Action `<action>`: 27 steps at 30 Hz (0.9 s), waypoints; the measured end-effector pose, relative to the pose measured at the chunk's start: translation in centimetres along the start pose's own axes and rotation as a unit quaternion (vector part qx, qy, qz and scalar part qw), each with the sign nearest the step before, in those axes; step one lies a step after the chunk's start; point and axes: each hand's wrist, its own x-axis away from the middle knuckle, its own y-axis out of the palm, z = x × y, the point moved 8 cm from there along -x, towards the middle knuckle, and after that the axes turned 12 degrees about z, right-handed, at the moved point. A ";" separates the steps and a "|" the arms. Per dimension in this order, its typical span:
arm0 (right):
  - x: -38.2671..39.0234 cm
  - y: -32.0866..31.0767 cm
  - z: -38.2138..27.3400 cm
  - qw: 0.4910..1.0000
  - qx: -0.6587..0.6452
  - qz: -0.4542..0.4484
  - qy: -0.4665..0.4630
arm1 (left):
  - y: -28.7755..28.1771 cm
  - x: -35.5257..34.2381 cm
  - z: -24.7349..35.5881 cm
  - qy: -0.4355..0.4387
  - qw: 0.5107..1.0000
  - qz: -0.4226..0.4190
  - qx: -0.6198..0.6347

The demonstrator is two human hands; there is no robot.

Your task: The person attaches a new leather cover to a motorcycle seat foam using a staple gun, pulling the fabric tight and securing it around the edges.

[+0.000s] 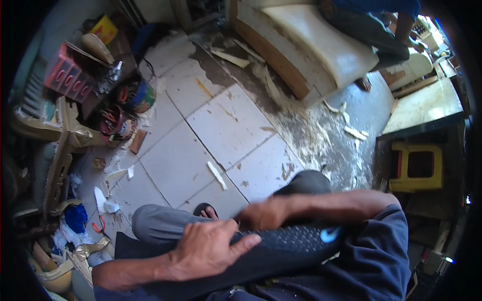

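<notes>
A long black cloth-covered piece (pixel 286 241) lies across my lap, with rows of small shiny staple-like marks along its upper side. My left hand (pixel 203 248) grips it near the middle, fingers bent over the far edge and thumb stretched along the top. At that far edge, just beyond the left fingertips, is my right hand (pixel 263 213). Motion smears it, so neither its fingers nor anything in them can be made out. Near the right end of the piece, under my right forearm, sits a light-blue ring-shaped thing (pixel 330 235).
Red-handled scissors (pixel 99 226) and white scraps lie on the tiled floor at left, near tool-filled buckets (pixel 118 123) and a gold carved frame (pixel 63 135). A large cream foam-padded piece (pixel 311 40) stands ahead, with another person (pixel 374 25) beside it. A yellow stool (pixel 416 168) is at right.
</notes>
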 end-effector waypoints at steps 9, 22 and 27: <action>10.0 -12.5 -18.2 0.774 0.344 0.532 -0.018 | -3.0 -5.8 -5.4 -0.140 0.988 -0.034 0.051; 3.4 -7.1 -15.3 0.693 0.397 0.600 0.052 | -2.6 -14.7 -12.6 -0.152 0.969 -0.037 0.191; 2.1 -3.7 -14.3 0.770 0.390 0.505 -0.022 | -3.6 -14.2 -12.3 -0.193 0.962 -0.014 0.192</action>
